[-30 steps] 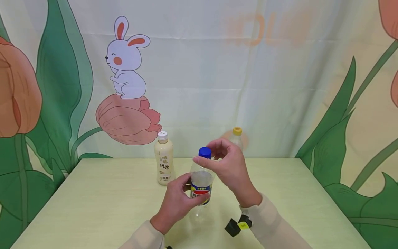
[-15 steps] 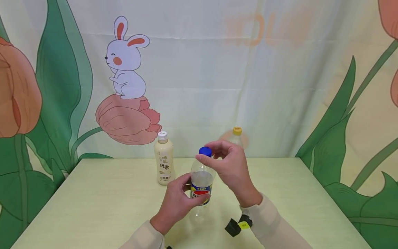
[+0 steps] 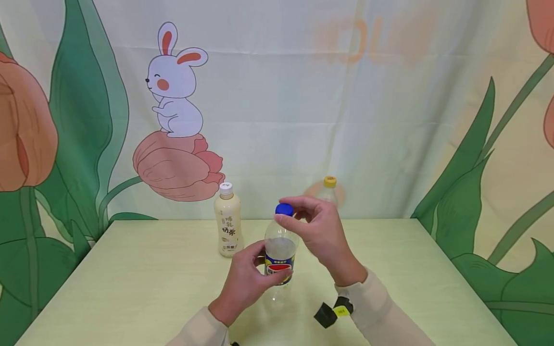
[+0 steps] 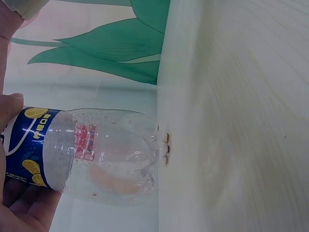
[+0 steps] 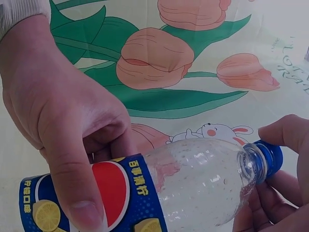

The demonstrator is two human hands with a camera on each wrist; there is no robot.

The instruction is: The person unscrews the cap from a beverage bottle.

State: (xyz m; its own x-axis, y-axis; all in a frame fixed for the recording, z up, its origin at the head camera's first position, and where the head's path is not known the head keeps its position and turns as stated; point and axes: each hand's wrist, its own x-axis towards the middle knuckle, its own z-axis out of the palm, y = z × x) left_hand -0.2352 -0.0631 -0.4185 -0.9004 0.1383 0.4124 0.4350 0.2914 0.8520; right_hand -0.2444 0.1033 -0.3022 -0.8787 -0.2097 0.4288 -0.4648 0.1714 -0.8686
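A clear plastic soda bottle (image 3: 280, 245) with a blue, lemon-printed label stands upright between both hands in the head view. My left hand (image 3: 247, 276) grips it round the label, thumb across the front. Thumb and fingers of my right hand (image 3: 322, 230) pinch the blue cap (image 3: 284, 209) at the top. The right wrist view shows the cap (image 5: 271, 157) on the neck, with clear threaded plastic visible just below it. Droplets cling to the inside of the bottle (image 4: 111, 150) in the left wrist view, and its base is right at the tabletop.
A milk tea bottle (image 3: 228, 223) with a white cap stands behind and to the left. Behind my right hand shows a bottle with a yellow cap (image 3: 330, 181), partly hidden. A printed curtain (image 3: 268, 96) hangs behind the pale table (image 3: 130, 288).
My right thumb and fingers have shifted slightly round the blue cap and now close on it more tightly. The left hand and the bottle have stayed almost in place.
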